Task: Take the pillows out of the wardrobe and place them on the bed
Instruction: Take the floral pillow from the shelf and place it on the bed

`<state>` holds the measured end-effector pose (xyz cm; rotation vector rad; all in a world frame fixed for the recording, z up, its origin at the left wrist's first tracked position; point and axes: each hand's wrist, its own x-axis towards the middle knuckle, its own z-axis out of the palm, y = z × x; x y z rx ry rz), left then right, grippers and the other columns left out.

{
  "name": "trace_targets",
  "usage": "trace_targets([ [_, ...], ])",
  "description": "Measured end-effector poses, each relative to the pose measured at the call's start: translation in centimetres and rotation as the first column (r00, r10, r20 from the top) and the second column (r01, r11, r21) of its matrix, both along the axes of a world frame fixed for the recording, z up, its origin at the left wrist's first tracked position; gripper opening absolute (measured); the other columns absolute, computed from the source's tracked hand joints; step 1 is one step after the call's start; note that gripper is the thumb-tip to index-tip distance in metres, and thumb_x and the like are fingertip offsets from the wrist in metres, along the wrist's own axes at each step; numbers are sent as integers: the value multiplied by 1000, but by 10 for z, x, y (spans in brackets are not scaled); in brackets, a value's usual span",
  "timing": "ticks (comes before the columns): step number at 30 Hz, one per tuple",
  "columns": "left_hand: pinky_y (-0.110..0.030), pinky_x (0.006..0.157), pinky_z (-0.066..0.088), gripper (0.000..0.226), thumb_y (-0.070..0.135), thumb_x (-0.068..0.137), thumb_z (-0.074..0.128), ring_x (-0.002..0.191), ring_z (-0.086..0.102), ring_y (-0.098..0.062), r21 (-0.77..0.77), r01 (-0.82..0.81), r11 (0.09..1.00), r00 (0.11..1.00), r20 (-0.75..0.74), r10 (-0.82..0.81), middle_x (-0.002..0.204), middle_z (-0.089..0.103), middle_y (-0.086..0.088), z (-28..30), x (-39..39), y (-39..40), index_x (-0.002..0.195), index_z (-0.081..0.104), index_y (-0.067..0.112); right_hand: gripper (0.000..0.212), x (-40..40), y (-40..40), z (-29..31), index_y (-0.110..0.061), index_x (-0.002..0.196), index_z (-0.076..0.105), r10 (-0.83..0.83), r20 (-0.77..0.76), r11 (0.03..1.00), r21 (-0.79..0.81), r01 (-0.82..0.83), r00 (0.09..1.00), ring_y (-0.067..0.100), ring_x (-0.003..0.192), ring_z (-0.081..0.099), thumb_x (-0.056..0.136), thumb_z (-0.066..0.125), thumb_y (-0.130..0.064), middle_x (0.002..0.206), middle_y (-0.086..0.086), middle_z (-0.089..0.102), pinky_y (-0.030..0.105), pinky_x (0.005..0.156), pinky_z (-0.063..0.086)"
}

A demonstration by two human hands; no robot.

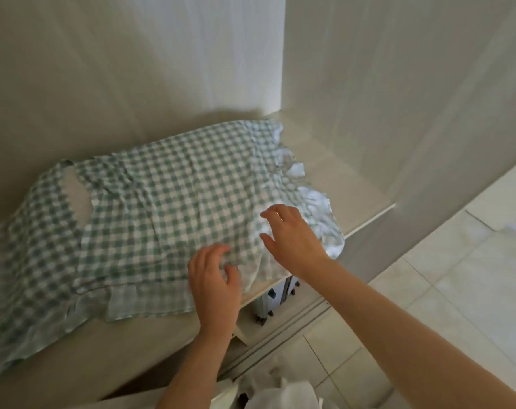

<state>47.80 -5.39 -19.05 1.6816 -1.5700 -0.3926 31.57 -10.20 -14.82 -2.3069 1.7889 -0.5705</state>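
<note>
A pillow in a green-and-white checked ruffled case [168, 199] lies on the pale wardrobe shelf [348, 199], its near edge hanging over the front. More checked fabric [29, 278] lies to its left; whether that is a second pillow I cannot tell. My left hand [215, 284] hovers at the pillow's near edge, fingers curled and apart, holding nothing. Over the pillow's right end, my right hand [292, 234] is spread with its fingertips near or on the fabric. The bed is out of view.
The wardrobe's back wall [133, 69] and right side panel [413, 98] close in the shelf. A white wheeled suitcase [276, 299] stands in the compartment below. Pale floor tiles [457, 290] lie to the right. White cloth [280, 391] shows at the bottom edge.
</note>
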Motion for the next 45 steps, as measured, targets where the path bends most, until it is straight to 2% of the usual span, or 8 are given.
trace_targets([
  [4,-54,104,42,41,-4,79,62,128,48,-28,-17,-60,998,987,146,62,124,63,-5,-2,4,-19,116,64,11,49,1,-44,-7,0,122,57,132,-83,988,-71,-138,988,42,120,51,78,74,-16,127,21,57,51,94,49],
  [10,-59,114,22,83,8,75,72,147,23,-28,118,-171,978,858,506,89,157,32,-6,-14,19,-42,149,35,19,95,-8,-82,-39,-12,144,38,266,-329,961,12,-277,906,44,138,30,66,80,-46,152,14,35,64,103,34],
  [14,-58,114,22,96,14,74,77,150,15,-23,161,-258,953,805,581,120,162,21,-1,-19,21,-44,153,23,25,97,-32,-94,-55,-15,152,17,332,-346,940,42,-339,878,37,144,21,76,75,-34,159,11,17,60,105,35],
  [20,-56,114,18,106,5,69,77,150,12,-20,170,-339,925,749,644,156,163,16,0,-23,18,-45,155,19,26,79,-38,-112,-50,-6,134,52,320,-290,937,-46,-347,902,35,121,55,61,82,-6,138,20,53,49,80,54],
  [28,-57,114,22,89,9,68,82,143,34,-23,109,-368,924,722,659,210,153,40,-5,-16,19,-48,146,41,17,58,-40,-131,-41,-16,107,63,366,-286,913,-76,-402,885,29,92,65,54,86,-11,106,7,69,40,65,51],
  [33,-55,108,36,56,5,65,85,119,57,-27,-61,-381,923,725,599,339,125,64,-8,-6,37,-58,117,66,13,38,-42,-134,-30,-19,95,65,381,-250,884,-185,-430,890,26,78,62,61,80,-9,87,0,71,35,59,46],
  [39,-38,88,44,27,-6,60,84,89,47,-19,-275,-241,931,745,562,359,80,67,-2,-5,48,-68,79,72,10,39,-42,-126,-25,-20,89,67,383,-135,885,-230,-405,914,22,73,61,57,82,-3,78,-5,71,32,58,46],
  [45,-53,105,37,15,1,78,58,81,60,-24,-349,-261,900,806,434,402,78,65,-2,30,55,-69,80,71,8,30,-42,-127,14,-15,94,70,342,-35,894,-294,-337,939,27,76,62,66,78,-10,76,0,71,37,63,49],
])
